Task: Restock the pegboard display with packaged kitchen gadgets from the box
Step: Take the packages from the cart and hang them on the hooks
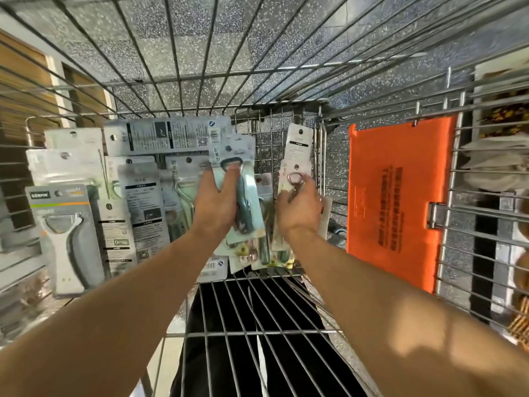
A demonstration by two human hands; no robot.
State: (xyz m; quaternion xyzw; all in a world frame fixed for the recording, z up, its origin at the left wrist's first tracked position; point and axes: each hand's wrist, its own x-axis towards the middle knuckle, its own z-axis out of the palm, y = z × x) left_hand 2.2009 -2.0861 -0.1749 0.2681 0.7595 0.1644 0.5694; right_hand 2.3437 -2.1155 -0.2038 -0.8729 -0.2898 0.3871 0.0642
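Both my hands reach into a wire shopping cart [286, 273] holding packaged kitchen gadgets. My left hand [214, 202] grips a carded pack with a teal-handled bottle opener [243, 207]. My right hand [299, 207] grips a carded pack with a pink-headed opener [296, 167]; another white card [299, 141] stands behind it. More packs with teal and pink handles [257, 250] lie under both hands. At the left, several packs lean together, among them a grey-and-white peeler pack [67, 239] and a wide pack lying sideways [166, 137].
An orange plastic child-seat flap [398, 202] hangs on the cart's right side. Wire grid walls [200, 67] surround the goods. Speckled grey floor shows below. Shelf goods [498, 167] appear at far right; wooden items [25, 90] at far left.
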